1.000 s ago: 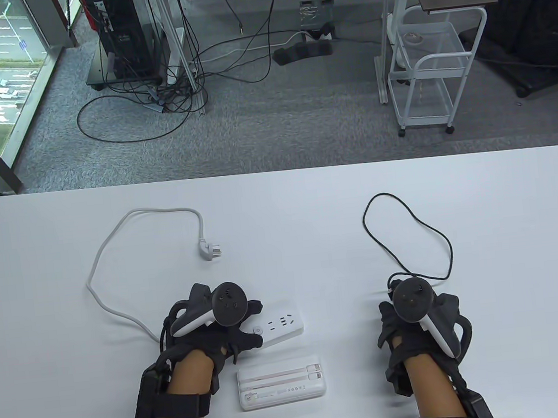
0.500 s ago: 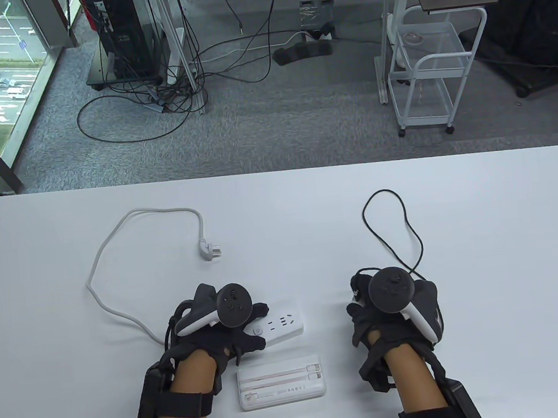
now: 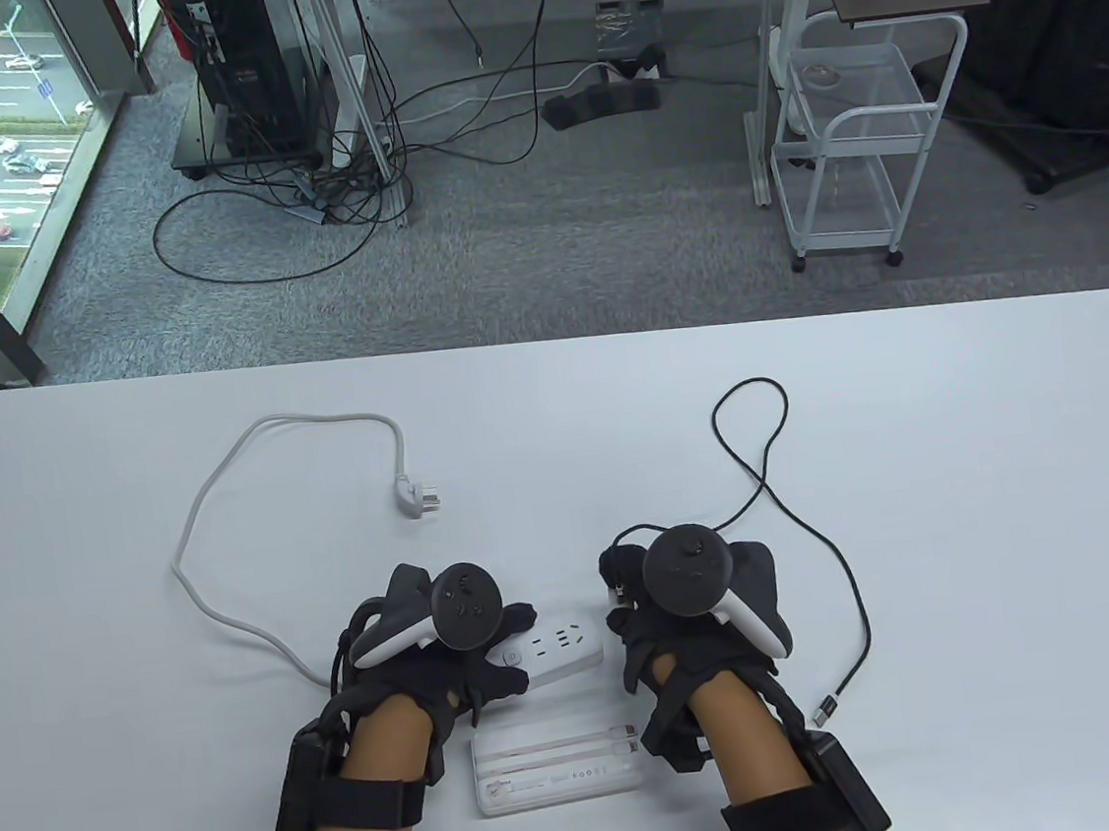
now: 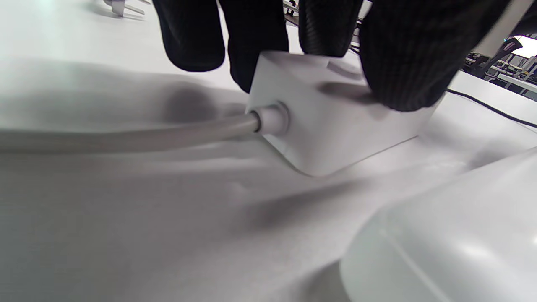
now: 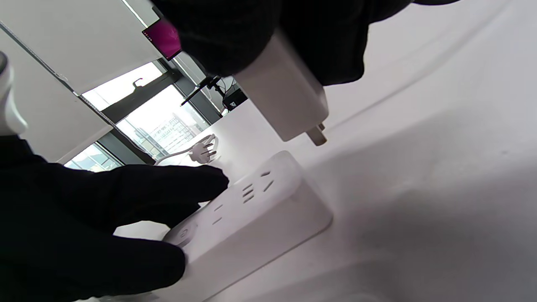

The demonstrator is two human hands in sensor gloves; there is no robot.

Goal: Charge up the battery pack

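A white power strip (image 3: 564,647) lies near the table's front, and my left hand (image 3: 460,643) holds it down by its cord end (image 4: 331,113). My right hand (image 3: 658,603) grips a white charger adapter (image 5: 283,98), prongs (image 5: 316,136) pointing down, a little above and to the right of the strip's sockets (image 5: 256,188). A black cable (image 3: 768,472) runs from the adapter to a loose USB plug (image 3: 825,710). The white battery pack (image 3: 557,767) lies flat just in front of the strip, with its built-in cables stowed on top.
The strip's grey cord (image 3: 228,509) loops to the left and ends in an unplugged wall plug (image 3: 420,499) on the table (image 3: 1017,486). Beyond the table's far edge there is carpet with cables and a white cart (image 3: 849,157).
My right hand has moved left with the adapter, from the table's right side to just beside the power strip, dragging the black cable along. My left hand has stayed on the strip.
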